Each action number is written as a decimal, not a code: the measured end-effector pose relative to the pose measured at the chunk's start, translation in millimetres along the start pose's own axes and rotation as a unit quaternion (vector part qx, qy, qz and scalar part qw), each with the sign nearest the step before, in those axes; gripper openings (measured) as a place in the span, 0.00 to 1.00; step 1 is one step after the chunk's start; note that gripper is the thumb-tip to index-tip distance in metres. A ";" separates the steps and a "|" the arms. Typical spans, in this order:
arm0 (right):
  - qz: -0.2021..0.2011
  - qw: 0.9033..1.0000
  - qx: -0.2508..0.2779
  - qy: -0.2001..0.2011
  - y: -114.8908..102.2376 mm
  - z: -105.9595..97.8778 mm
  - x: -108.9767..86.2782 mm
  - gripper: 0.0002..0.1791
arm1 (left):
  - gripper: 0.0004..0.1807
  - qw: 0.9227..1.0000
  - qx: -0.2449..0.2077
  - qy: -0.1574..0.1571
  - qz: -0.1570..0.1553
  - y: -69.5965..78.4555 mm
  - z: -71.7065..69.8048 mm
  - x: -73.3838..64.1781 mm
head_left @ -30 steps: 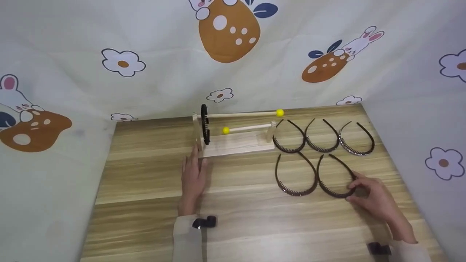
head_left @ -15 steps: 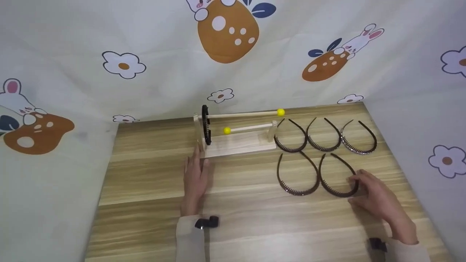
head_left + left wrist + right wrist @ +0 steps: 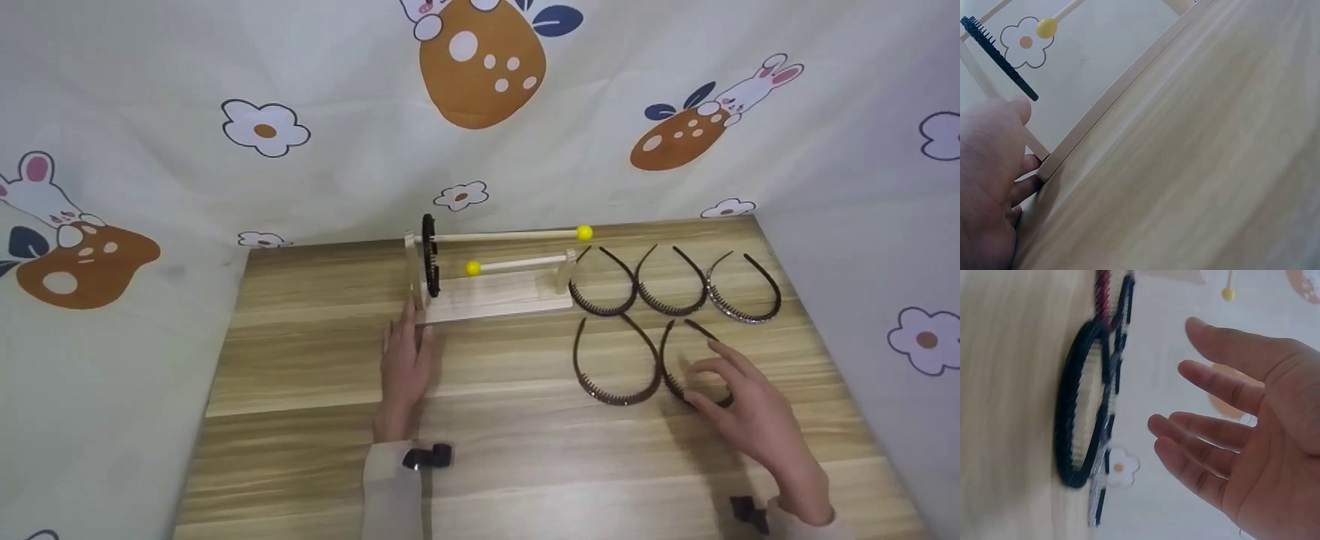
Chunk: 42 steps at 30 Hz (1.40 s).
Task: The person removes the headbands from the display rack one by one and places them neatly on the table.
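My left hand (image 3: pixel 406 371) lies on the table with fingers stretched forward, touching the left end of a wooden rack (image 3: pixel 495 298). In the left wrist view, fingertips sit at the corner of its base (image 3: pixel 1064 149). A dark toothed headband (image 3: pixel 430 255) hangs on the rack's upper rod near the left post. My right hand (image 3: pixel 757 412) hovers over the front right headband (image 3: pixel 666 371), partly covering it in the head view. Seen from the right wrist, that hand (image 3: pixel 1241 422) has spread, loosely bent fingers, holds nothing and is apart from the headband (image 3: pixel 1065 416).
To the right of the rack lie more headbands: one in front (image 3: pixel 619 402) and three in the back row, the rightmost (image 3: pixel 742 316) glittery. The rack's rods end in yellow balls (image 3: pixel 584 233). A patterned cloth (image 3: pixel 352 187) walls the table's back and sides.
My right hand has let go of the front right headband, risen and shifted left over it. The headband stays on the table. My left hand keeps its place at the rack.
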State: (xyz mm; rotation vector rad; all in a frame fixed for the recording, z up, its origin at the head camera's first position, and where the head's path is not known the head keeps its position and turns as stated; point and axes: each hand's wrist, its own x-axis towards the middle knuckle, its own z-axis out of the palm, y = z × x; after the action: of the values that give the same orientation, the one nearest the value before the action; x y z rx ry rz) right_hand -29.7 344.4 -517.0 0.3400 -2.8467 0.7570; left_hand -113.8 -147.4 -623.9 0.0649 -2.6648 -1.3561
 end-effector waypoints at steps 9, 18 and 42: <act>-0.075 0.993 0.068 0.067 -49.0 28.1 26.1 0.26 | 0.37 1.000 -0.002 0.010 0.024 -1.5 2.1 1.3; -0.097 0.983 0.124 0.092 -84.8 55.1 54.8 0.26 | 0.36 0.999 -0.009 0.014 0.029 0.5 3.2 2.5; -0.035 0.931 0.358 0.052 -155.0 108.0 124.9 0.12 | 0.36 1.000 -0.008 0.004 0.011 0.0 1.4 1.0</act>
State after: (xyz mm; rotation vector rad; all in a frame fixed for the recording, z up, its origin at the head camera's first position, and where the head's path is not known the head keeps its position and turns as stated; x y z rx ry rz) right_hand -120.5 137.1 -508.8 0.4685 -2.3378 1.7211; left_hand -115.0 -146.4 -624.7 0.0374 -2.6397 -1.3688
